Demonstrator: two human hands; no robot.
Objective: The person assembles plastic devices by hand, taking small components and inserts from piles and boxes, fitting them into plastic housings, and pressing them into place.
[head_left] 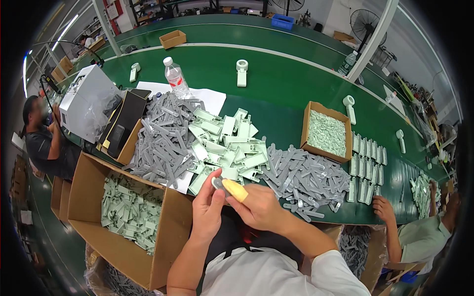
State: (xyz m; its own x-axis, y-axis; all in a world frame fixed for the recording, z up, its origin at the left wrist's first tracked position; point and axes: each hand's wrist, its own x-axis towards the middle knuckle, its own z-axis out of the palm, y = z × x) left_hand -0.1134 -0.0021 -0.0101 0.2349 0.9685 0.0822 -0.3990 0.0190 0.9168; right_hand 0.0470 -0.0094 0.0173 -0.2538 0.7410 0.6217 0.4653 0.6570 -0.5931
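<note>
My left hand [209, 206] is closed, pinching a small grey plastic strip [220, 185] with a pale rounded end between thumb and fingers. From the other side my right hand [261, 206] grips the same strip. A yellow sleeve [235, 190], seemingly a finger cot, covers a fingertip of that hand; part of the strip is hidden beneath it. Just beyond both hands lies a heap of pale green plastic housings [227, 143]. Loose grey strips form one pile [170, 133] to its left and another pile [306, 180] to its right.
A cardboard box [170, 232] of pale green parts stands at my left. On the green table [281, 93] are a small carton [328, 157], a water bottle [176, 79] and rows of housings [365, 170]. Co-workers sit left [47, 148] and right [419, 241].
</note>
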